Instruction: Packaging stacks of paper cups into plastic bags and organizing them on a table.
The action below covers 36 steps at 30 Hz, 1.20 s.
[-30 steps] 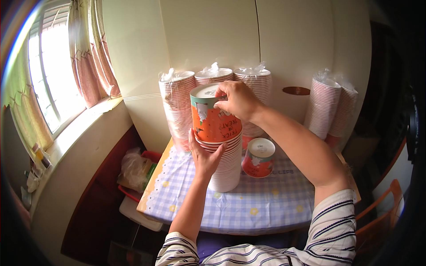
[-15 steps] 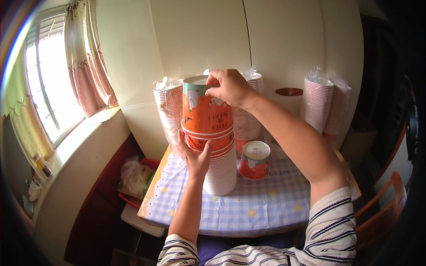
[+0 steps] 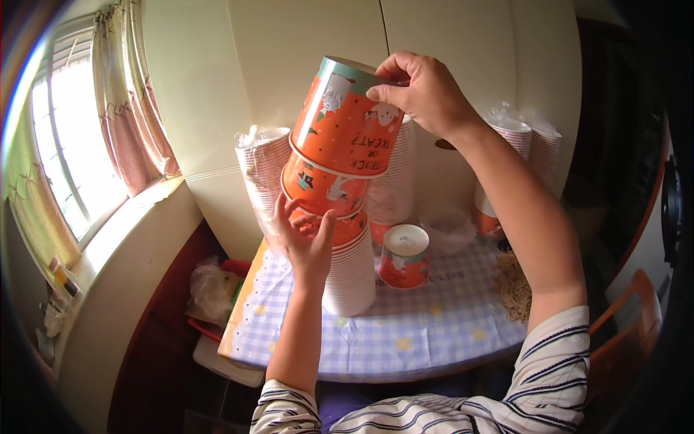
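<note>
An orange paper tub [image 3: 345, 119] with a teal band is upside down and tilted left at the top of a tall nested stack. My right hand [image 3: 434, 98] pinches its base edge between thumb and fingers. Below it a second orange tub [image 3: 325, 188] leans too, partly drawn up off the stack. My left hand [image 3: 307, 246] curls round the stack [image 3: 348, 286] just under that tub, thumb to the right; its fingers are partly hidden behind the tubs. The stack's lower part shows as close white rims standing on the table. To its right a single upside-down tub [image 3: 405, 267] rests.
Plastic-wrapped tub stacks [image 3: 260, 166] stand at the back left, with more wrapped stacks [image 3: 506, 148] at the back right. A tan stringy bundle [image 3: 515, 289] lies at the right on the checked tablecloth [image 3: 426, 340]. A wooden chair [image 3: 636, 304] stands at the right.
My right hand has moved up and right, raising the top tub and tilting it. More of the second tub is exposed. My left hand stays round the stack.
</note>
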{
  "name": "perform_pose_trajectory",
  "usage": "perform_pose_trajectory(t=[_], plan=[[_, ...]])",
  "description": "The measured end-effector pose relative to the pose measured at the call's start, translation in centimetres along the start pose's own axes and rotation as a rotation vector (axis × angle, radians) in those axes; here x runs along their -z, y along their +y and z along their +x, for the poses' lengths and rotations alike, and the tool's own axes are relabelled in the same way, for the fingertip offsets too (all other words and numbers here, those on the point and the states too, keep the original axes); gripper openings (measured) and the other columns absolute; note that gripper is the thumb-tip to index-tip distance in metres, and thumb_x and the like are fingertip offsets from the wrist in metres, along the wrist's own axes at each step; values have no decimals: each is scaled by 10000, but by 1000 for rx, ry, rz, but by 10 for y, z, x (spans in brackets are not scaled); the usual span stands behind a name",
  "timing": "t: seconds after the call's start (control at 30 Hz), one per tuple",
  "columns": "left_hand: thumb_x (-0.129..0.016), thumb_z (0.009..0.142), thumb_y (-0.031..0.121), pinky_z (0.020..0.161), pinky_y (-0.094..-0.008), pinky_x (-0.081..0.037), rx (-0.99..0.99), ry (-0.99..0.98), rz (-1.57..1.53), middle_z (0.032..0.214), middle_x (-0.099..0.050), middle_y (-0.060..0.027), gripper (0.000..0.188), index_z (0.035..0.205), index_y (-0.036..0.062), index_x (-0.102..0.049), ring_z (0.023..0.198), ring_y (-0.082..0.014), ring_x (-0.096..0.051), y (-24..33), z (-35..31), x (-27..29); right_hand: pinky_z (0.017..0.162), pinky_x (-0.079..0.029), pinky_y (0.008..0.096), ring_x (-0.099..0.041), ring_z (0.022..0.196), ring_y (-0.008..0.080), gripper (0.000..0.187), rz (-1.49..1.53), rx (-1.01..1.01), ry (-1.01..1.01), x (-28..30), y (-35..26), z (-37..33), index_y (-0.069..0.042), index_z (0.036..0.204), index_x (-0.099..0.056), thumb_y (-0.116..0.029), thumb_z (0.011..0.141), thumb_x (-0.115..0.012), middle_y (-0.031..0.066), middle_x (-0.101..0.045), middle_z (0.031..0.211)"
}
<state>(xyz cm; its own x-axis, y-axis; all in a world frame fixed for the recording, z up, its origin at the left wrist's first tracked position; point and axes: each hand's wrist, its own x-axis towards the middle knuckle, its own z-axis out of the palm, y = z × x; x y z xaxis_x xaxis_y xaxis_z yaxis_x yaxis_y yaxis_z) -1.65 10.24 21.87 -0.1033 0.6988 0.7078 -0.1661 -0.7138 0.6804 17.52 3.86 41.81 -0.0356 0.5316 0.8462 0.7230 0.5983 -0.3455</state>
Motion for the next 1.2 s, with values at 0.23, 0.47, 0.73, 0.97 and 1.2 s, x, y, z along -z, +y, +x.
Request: perform_pose_trajectory(t=[0.23, 0.47, 0.73, 0.97, 1.2], plan=[[-865, 555, 330, 1084, -478, -266, -362, 96, 805, 1421, -294, -214, 1091, 1413, 63, -247, 1331, -376, -278, 6, 25, -15, 673, -501, 241, -599, 722, 90, 149, 114, -31, 11, 1, 7, -8, 2, 876, -633, -65, 782, -728, 34, -657, 789], [-884, 488, 411, 1062, -478, -309, -413, -164, 771, 1390, -326, -228, 1300, 1451, 41, -93, 1297, -385, -333, 55, 76, -27, 683, -509, 249, -607, 726, 94, 133, 104, -20, 55, 16, 1, -11, -1, 872, -634, -78, 799, -715, 33, -660, 790], [-873, 487, 319, 1037, -474, -354, -445, -171, 679, 1372, -329, -228, 1275, 1464, 77, -91, 1257, -392, -360, 87, 67, -58, 646, -497, 251, -588, 707, 85, 201, 87, 182, 346, 78, 7, -27, -7, 897, -650, -158, 792, -734, 28, -663, 783], [-893, 487, 297, 1013, -443, -393, -326, -377, 200, 1346, -340, -261, 1314, 1460, 27, -52, 1237, -377, -405, 63, 5, -94, 743, -460, 211, -579, 803, 60, 208, -194, -123, 510, 190, 23, -161, -16, 968, -602, -147, 839, -701, 3, -638, 869], [-897, 551, 335, 1047, -396, -348, 124, -418, -203, 1359, -335, -205, 1221, 1399, -25, -95, 1253, -288, -385, -59, -103, -151, 637, -474, 287, -591, 700, 134, 178, -528, -554, 268, 159, 109, -314, 6, 901, -598, -46, 768, -704, 74, -625, 751]])
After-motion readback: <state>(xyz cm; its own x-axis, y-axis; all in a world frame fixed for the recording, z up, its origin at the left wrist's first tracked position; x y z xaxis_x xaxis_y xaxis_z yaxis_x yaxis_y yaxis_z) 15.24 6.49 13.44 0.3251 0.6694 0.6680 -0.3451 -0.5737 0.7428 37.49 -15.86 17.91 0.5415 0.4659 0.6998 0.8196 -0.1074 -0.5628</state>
